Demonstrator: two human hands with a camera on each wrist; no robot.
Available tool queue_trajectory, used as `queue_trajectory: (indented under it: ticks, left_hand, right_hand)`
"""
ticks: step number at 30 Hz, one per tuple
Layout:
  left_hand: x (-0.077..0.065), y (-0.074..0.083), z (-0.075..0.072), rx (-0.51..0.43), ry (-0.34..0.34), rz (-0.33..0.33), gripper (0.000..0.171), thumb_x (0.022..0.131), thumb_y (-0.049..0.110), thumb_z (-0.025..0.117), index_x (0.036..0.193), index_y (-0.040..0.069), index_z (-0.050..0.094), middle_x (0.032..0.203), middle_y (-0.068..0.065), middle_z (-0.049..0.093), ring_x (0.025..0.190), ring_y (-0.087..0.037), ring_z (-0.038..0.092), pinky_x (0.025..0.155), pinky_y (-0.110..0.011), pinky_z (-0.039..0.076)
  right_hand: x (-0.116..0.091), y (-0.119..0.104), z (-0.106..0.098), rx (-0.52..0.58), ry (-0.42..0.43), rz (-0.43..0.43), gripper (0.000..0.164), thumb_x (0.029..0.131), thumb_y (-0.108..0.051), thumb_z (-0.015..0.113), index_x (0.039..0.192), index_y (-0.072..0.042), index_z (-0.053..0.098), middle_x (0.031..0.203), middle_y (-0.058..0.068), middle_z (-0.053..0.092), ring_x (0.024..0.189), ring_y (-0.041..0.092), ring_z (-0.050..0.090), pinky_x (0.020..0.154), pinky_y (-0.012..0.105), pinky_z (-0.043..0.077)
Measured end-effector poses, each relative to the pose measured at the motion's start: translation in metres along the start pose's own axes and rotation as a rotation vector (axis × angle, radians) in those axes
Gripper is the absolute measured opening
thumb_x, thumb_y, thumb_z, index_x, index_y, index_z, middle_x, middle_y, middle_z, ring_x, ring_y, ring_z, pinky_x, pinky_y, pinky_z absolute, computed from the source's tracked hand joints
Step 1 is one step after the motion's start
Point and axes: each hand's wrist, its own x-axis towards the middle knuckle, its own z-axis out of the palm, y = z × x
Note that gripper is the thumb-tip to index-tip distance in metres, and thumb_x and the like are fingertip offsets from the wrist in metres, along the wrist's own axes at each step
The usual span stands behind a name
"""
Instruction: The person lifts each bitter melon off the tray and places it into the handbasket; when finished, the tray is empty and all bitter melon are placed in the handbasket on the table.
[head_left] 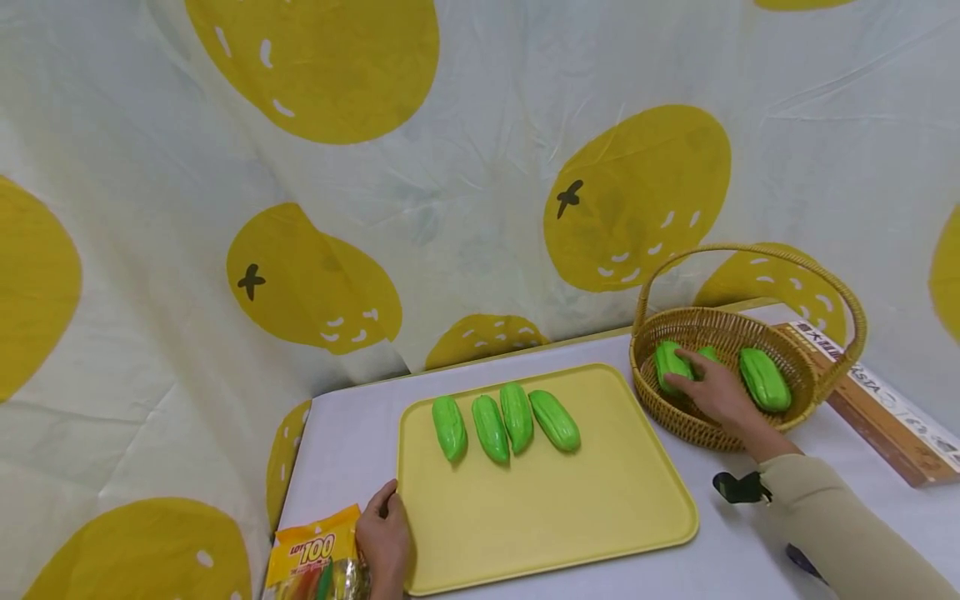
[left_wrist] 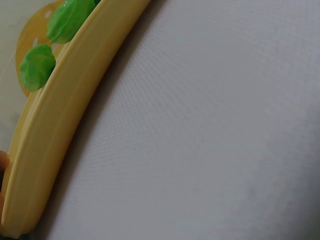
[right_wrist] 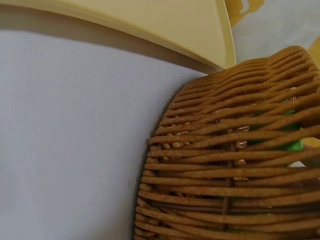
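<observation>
My right hand (head_left: pixel 716 392) reaches over the near rim of a wicker basket (head_left: pixel 825 390). Its thumb and fingers are about a green, long plastic vegetable (head_left: pixel 670 363) at the basket's left side. Another green vegetable (head_left: pixel 765 380) lies at the right inside, and a third is partly hidden behind the hand. A yellow tray (head_left: pixel 555 517) carries several more such vegetables (head_left: pixel 491 428) in a row along its far part. At the tray's left edge my left hand (head_left: pixel 386 537) holds the rim; fingertips (left_wrist: pixel 4 161) show there in the left wrist view.
A yellow candy bag (head_left: pixel 318 554) lies left of my left hand. Right of the basket is a long brown and white box (head_left: pixel 877 400). The basket's tall handle (head_left: pixel 750 247) arches over it. A curtain with yellow fruit prints (head_left: pixel 480 192) hangs behind the white-covered table (head_left: pixel 352 425).
</observation>
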Motion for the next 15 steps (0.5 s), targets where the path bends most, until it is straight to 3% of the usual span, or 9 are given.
queue_trajectory:
  ticks: [15]
  left_hand:
    - [0.000,0.000,0.001,0.012,0.009,-0.013,0.032,0.103,0.007,0.051,0.125,-0.001,0.071,0.127,-0.027,0.069,0.122,-0.046,0.062,0.099,-0.058,0.054]
  right_hand:
    - [-0.001,0.013,-0.011,-0.030,0.008,0.049,0.077,0.106,-0.041,0.052,0.158,0.007,0.022,0.157,0.044,0.020,0.140,0.065,0.024,0.111,0.075,0.030]
